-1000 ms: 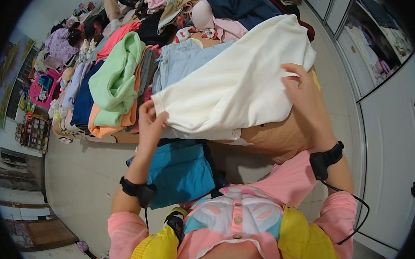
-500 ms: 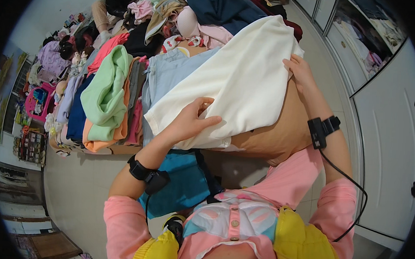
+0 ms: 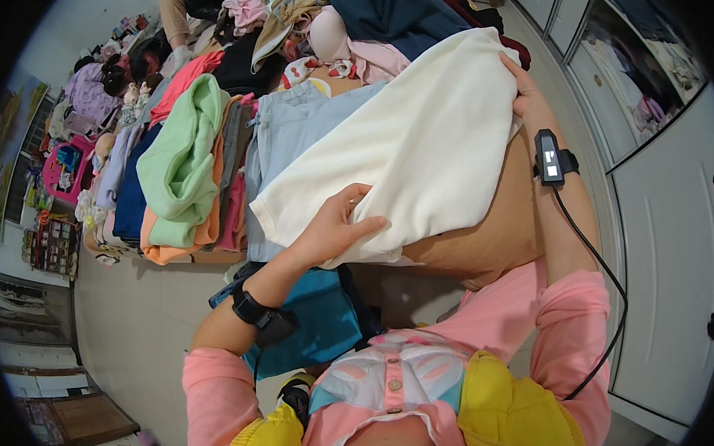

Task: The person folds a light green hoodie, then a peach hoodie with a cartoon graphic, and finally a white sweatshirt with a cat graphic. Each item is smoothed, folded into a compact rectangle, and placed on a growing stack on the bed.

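Note:
A folded white garment [image 3: 427, 145] lies slantwise in front of me, over light blue denim [image 3: 297, 125] and a tan surface. My left hand [image 3: 342, 229] rests on its near edge, thumb and fingers apart. At the far right edge, my right hand [image 3: 530, 93] touches the white cloth with fingers stretched along it; part of that hand's grip is hidden. Left of the denim, a green folded garment [image 3: 180, 151] tops a row of folded clothes that includes an orange piece [image 3: 171, 252].
Beyond lies a heap of loose clothes, with a dark blue cloth [image 3: 386, 20] and a pink bra cup [image 3: 328, 35]. A teal cloth [image 3: 315, 306] sits below the edge near my lap. White wardrobe doors [image 3: 666, 242] stand at right, a pink basket [image 3: 66, 172] at far left.
My right hand has slid away from me along the white garment's right edge, its wrist turning. My left hand has shifted slightly to the right and nearer me.

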The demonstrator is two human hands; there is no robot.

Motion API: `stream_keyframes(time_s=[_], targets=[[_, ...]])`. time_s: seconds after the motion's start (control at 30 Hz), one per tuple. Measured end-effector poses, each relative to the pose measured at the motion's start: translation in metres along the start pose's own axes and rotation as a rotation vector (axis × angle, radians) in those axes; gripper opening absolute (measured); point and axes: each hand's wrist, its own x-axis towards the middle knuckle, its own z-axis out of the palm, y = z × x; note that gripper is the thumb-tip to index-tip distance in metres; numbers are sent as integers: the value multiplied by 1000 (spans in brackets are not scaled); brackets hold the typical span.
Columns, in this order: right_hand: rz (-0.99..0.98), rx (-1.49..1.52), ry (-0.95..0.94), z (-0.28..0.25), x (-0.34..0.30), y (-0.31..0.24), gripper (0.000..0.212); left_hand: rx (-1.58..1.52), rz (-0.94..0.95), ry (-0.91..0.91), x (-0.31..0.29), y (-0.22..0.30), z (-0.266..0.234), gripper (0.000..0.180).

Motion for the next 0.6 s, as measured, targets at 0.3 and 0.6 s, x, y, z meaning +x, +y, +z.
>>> stream_keyframes(time_s=[0.3,0.6], targets=[[-299,-215,141,-38,-23,21,39,501,33,91,-55,9,-11,66],[-114,125,218,-62,-129,52,53,833,280,928,-97,-47,-21,61]])
